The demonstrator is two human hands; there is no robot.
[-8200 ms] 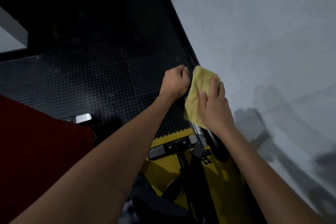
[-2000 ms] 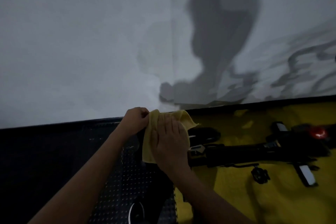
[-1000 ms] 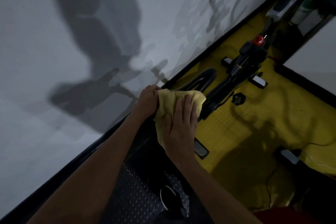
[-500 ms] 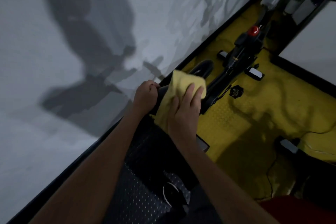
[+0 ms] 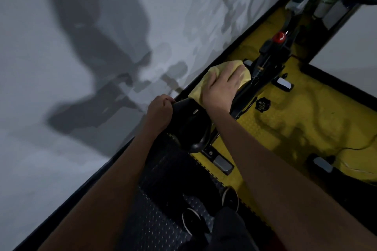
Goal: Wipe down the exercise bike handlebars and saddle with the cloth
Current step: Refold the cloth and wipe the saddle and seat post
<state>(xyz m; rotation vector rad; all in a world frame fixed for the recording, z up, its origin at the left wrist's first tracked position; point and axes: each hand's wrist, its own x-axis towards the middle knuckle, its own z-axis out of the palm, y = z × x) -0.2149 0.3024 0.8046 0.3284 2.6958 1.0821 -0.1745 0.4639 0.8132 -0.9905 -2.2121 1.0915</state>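
Yellow cloth (image 5: 206, 85) spread over the front part of the black saddle (image 5: 187, 120), pressed down under the right hand (image 5: 223, 85), fingers straight and slightly apart on top of the fabric. Left hand (image 5: 160, 113) curled around the rear edge of the saddle, gripping it. Black bike frame (image 5: 259, 75) just beyond the cloth, with a red knob (image 5: 279, 37) higher up. Yellow floor mat (image 5: 306, 112) under the bike; dark studded mat (image 5: 155, 216) nearer. Grey wall (image 5: 61, 108) on the left with large shadows.
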